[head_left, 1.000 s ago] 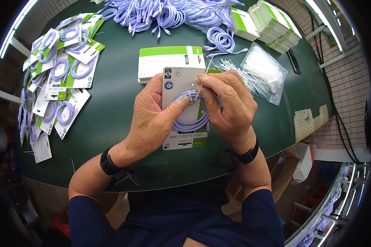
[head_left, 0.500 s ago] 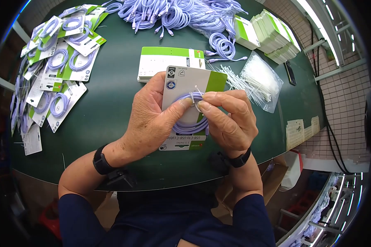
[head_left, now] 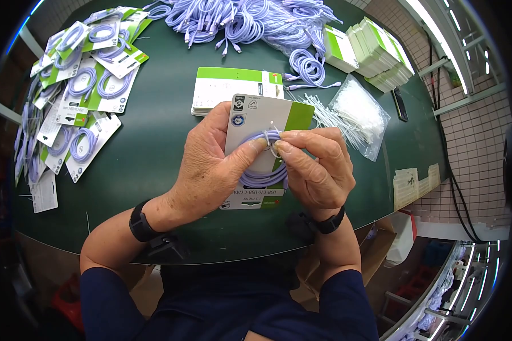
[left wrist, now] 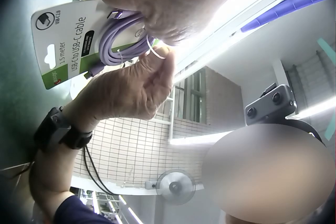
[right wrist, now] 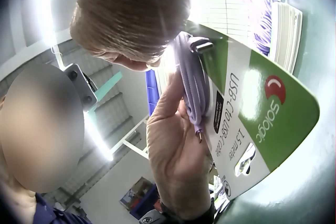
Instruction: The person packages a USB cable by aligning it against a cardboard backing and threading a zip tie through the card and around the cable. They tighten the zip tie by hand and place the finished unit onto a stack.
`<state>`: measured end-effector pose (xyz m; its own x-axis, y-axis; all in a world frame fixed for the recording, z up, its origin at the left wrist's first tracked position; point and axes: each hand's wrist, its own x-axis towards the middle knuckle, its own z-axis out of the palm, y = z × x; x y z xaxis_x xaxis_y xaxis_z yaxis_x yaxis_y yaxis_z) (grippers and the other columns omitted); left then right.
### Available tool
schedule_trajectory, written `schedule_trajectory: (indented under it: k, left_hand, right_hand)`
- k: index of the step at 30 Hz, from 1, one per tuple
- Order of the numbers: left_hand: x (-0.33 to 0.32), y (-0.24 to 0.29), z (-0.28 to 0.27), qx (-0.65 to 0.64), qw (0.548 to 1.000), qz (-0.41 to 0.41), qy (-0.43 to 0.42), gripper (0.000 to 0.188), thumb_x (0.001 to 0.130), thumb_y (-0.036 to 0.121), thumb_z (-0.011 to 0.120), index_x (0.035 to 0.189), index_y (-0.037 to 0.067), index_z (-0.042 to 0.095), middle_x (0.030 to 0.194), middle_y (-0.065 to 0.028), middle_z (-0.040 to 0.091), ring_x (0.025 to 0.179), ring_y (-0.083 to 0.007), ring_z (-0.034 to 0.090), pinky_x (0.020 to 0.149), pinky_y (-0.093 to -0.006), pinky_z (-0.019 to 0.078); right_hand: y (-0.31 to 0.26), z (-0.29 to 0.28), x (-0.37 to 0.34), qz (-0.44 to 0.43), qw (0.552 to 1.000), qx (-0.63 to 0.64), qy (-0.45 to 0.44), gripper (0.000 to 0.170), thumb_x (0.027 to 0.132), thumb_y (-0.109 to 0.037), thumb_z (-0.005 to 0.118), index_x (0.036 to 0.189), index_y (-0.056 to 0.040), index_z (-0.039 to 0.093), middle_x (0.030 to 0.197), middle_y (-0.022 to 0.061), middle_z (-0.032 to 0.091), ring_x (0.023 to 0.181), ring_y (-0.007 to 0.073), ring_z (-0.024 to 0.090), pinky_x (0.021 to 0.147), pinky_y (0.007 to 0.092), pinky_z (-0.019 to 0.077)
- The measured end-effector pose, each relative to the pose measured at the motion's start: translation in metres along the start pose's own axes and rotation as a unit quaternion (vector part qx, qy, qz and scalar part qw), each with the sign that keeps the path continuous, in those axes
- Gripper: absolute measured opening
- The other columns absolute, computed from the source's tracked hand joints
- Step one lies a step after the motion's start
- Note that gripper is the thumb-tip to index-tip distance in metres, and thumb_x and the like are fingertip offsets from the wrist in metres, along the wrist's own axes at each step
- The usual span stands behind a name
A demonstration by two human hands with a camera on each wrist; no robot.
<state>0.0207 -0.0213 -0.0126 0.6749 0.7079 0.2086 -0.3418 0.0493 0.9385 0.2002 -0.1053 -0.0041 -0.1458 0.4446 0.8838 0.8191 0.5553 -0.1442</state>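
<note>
My left hand grips a white and green packaging card, its thumb pressing a coiled lilac USB cable against the card. My right hand pinches a thin white cable tie at the upper part of the coil, thumb and index fingertip close together. In the head view the tie curves in a small loop beside the left thumb. The right wrist view shows the card's printed face tilted, with the coil lying along it. The left fingers behind the card are mostly hidden.
Behind the card lies a stack of blank cards. Loose white ties and a plastic bag of them lie to the right. Carded cables pile up at left, lilac cables at the back, card stacks at back right.
My right hand has come down from above the coil to right beside it, and the tie now curls in a small loop. The left hand keeps its hold on card and coil.
</note>
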Motion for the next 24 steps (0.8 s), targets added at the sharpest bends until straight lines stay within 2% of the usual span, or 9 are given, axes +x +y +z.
schedule_trajectory:
  k: [7, 10, 20, 24]
  left_hand:
    - [-0.0001, -0.0013, -0.0002, 0.006, 1.0, -0.006, 0.003, 0.043, 0.102, 0.003, 0.067, 0.141, -0.003, 0.05, 0.132, -0.0144, 0.067, 0.12, -0.0178, 0.066, 0.105, -0.0341, 0.054]
    - [0.0, -0.0005, 0.0045, -0.006, 1.0, 0.009, 0.028, 0.038, 0.1, 0.001, 0.067, 0.136, -0.003, 0.055, 0.124, -0.012, 0.07, 0.112, -0.0151, 0.067, 0.099, -0.0317, 0.0552]
    - [0.0005, -0.0034, 0.0024, -0.004, 1.0, 0.0, 0.028, 0.039, 0.1, 0.001, 0.067, 0.136, -0.003, 0.055, 0.125, -0.0124, 0.07, 0.114, -0.0155, 0.067, 0.099, -0.0318, 0.0553]
    - [0.0008, -0.0037, 0.0035, -0.002, 1.0, 0.001, 0.024, 0.039, 0.099, 0.0, 0.067, 0.137, -0.003, 0.055, 0.125, -0.0124, 0.07, 0.114, -0.0156, 0.067, 0.1, -0.032, 0.0552]
  right_hand:
    - [0.0013, 0.0017, -0.0011, -0.002, 1.0, -0.003, 0.003, 0.029, 0.081, 0.004, 0.084, 0.107, -0.0078, 0.077, 0.103, 0.0103, 0.075, 0.083, 0.0238, 0.07, 0.065, 0.0314, 0.0556]
    - [0.0003, 0.0002, -0.0011, 0.0, 1.0, -0.003, -0.007, 0.03, 0.081, 0.003, 0.085, 0.107, -0.0081, 0.078, 0.103, 0.0101, 0.075, 0.083, 0.0237, 0.07, 0.065, 0.0313, 0.0554]
    - [0.0024, 0.004, 0.0, -0.003, 1.0, -0.007, -0.012, 0.029, 0.081, 0.003, 0.085, 0.107, -0.0077, 0.077, 0.1, 0.0103, 0.075, 0.081, 0.0235, 0.069, 0.064, 0.0307, 0.0549]
    - [0.0046, 0.0054, 0.0015, 0.021, 1.0, 0.011, 0.008, 0.027, 0.082, 0.005, 0.084, 0.106, -0.0051, 0.076, 0.096, 0.0116, 0.075, 0.079, 0.0238, 0.069, 0.064, 0.0307, 0.0547]
